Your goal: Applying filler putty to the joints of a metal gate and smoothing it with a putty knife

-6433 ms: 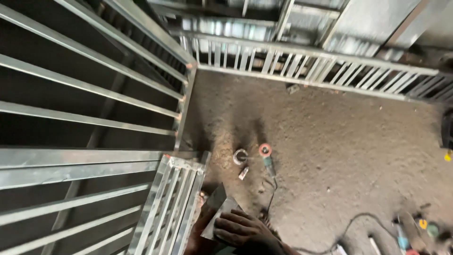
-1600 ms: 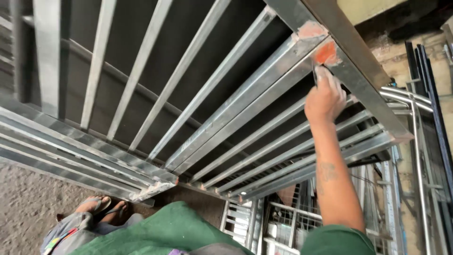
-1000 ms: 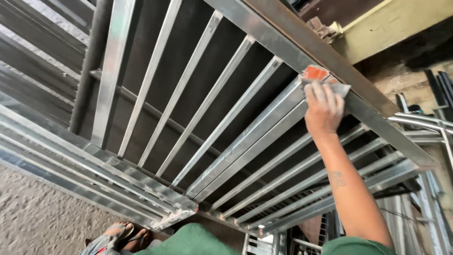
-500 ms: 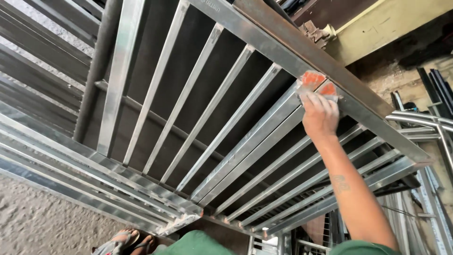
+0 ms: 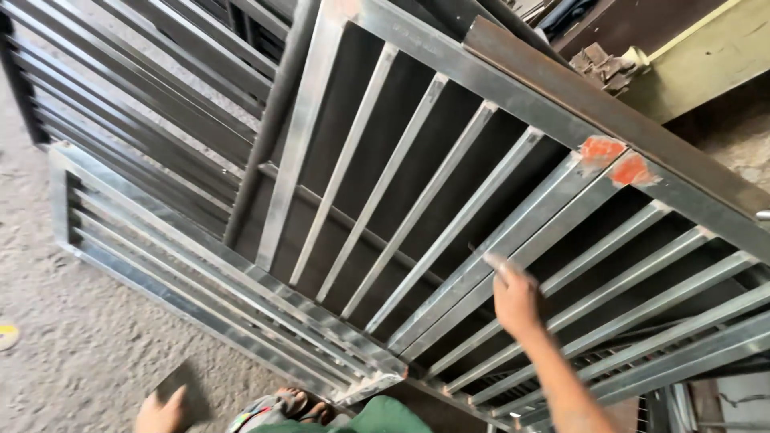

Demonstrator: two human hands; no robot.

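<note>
Orange patches (image 5: 616, 159) x2 on gate (image 5: 449, 232); right hand (image 5: 513, 297) near bars.

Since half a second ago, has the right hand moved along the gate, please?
Yes. The right hand has left the orange patches at the gate's top rail and slid down the bars, away from them.

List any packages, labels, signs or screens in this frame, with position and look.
None in view.
Nearest to marks: two orange-red patches at the joints where the steel gate bars meet the top rail, upper right.
A small yellow round bit lies on the floor at the left edge; too cut off to tell what it is.
The right hand rests on the bars; the left hand holds a dark flat piece.
</note>
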